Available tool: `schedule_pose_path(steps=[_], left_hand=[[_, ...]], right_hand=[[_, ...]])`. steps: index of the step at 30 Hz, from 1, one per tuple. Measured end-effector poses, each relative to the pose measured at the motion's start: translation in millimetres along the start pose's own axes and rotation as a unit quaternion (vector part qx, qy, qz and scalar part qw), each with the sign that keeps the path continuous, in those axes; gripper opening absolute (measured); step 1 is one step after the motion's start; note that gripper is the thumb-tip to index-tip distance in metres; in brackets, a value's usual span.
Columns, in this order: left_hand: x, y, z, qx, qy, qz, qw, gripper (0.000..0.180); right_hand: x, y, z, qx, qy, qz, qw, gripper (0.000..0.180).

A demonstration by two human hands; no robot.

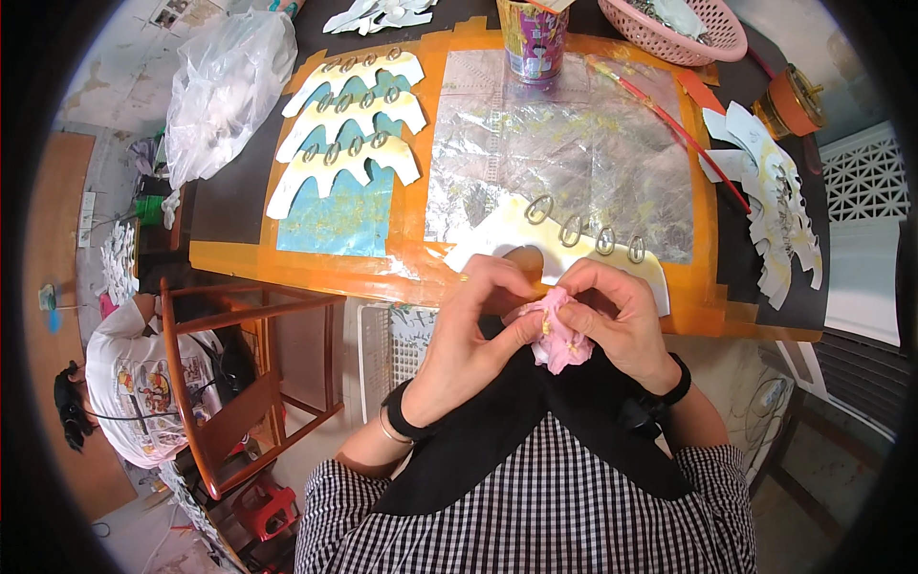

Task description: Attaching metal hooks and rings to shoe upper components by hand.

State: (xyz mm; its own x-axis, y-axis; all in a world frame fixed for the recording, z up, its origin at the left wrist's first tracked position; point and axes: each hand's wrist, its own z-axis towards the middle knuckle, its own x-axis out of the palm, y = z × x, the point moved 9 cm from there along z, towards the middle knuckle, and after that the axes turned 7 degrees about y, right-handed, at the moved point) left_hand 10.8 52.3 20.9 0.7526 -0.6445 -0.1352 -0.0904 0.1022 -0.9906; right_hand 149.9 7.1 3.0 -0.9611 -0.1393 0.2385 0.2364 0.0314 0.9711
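Note:
Both my hands meet just in front of my chest, below the table's near edge. My left hand (pixel 473 320) and my right hand (pixel 617 320) pinch a crumpled pink cloth (pixel 559 335) between their fingertips. Yellowish smears show on the cloth and on my fingers. Just beyond my hands a cream wavy cut-out (pixel 507 234) with several metal rings (pixel 585 232) lies on the orange-edged work board (pixel 416 153), partly hidden by my fingers.
Three more cream wavy cut-outs (pixel 349 120) with rings lie at the board's left. A printed cup (pixel 533 40), a pink basket (pixel 684 29), a red stick (pixel 684 129), a clear bag (pixel 225 91) and stacked cut-outs (pixel 775 196) surround it. A wooden chair (pixel 239 383) and a crouching person (pixel 143 383) are at lower left.

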Motion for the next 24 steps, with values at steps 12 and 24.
schedule_pose_path(steps=[12, 24], left_hand=[[22.2, 21.0, -9.9, -0.091, 0.043, -0.2, 0.975, 0.027], [2.4, 18.7, -10.1, -0.086, -0.04, -0.356, 0.929, 0.017]], right_hand=[[1.8, -11.6, 7.7, 0.029, -0.039, 0.019, 0.999, 0.014], [-0.5, -14.4, 6.8, 0.043, 0.003, 0.249, 0.967, 0.016]])
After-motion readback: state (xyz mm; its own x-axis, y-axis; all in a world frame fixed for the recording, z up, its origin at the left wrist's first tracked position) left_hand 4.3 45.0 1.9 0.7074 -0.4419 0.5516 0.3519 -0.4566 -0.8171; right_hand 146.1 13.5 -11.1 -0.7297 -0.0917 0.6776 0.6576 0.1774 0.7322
